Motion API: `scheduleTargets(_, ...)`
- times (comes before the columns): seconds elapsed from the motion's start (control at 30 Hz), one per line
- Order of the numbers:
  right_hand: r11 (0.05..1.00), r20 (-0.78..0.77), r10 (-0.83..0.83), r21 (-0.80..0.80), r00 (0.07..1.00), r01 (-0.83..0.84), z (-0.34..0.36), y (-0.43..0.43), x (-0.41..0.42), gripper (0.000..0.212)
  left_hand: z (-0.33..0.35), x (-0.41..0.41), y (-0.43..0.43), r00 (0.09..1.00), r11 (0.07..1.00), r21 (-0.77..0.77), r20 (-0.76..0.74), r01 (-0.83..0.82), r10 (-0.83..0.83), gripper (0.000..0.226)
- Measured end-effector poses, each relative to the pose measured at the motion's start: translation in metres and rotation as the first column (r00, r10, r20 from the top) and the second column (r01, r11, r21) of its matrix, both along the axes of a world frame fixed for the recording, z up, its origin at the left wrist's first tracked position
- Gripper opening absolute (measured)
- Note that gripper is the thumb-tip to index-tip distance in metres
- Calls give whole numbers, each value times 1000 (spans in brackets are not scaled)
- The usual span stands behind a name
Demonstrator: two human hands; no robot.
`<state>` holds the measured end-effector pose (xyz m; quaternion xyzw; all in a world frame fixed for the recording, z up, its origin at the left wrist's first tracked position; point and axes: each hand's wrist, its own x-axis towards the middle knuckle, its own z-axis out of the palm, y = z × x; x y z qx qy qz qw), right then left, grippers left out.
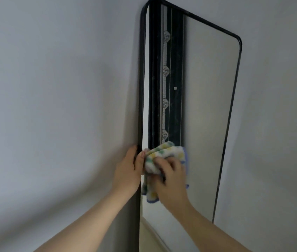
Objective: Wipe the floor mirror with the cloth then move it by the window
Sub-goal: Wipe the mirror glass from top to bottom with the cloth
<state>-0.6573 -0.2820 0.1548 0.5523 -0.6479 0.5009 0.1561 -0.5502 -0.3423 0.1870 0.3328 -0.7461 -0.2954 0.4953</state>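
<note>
A tall floor mirror (207, 106) with a thin black frame and rounded corners leans against a pale wall. Its glass reflects a dark patterned strip and a light wall. My left hand (127, 171) grips the mirror's left frame edge at mid height, thumb on the front. My right hand (169, 180) holds a bunched white cloth (164, 153) with green and yellow spots and a blue hem, and presses it on the glass close to the left edge. Part of the cloth hangs below my fingers.
Bare pale walls (44, 88) lie left and right of the mirror. A strip of light floor shows at the bottom beside the mirror's lower edge (149, 237).
</note>
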Motion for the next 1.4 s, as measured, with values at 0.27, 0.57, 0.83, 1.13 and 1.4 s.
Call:
scheduleTargets(0.27, 981, 286, -193, 59, 939, 184, 4, -8, -31, 36, 0, 1, 1, 1000, 1000, -12, -17, 1, -1, 32)
scheduleTargets(0.57, 978, 417, -206, 59, 886, 199, 5, -9, -53, 36, 2, 3, 1, 1000, 1000, -11, -20, 2, -2, 14)
scheduleTargets(0.83, 998, -69, -16, -65, 997, 11, -10, -5, -19, 34, -1, -1, -2, 999, 1000, -25, -39, -13, 12, 24)
scheduleTargets(1.13, 964, 538, -220, -6, 814, 265, 1, -23, -42, 31, 1, 2, -5, 999, 997, -66, -27, 33, -35, 15)
scheduleTargets(1.4, 927, 661, -357, 167, 660, 335, 2, -11, -106, 39, 6, 7, -2, 997, 989, -136, -34, 57, -62, 7)
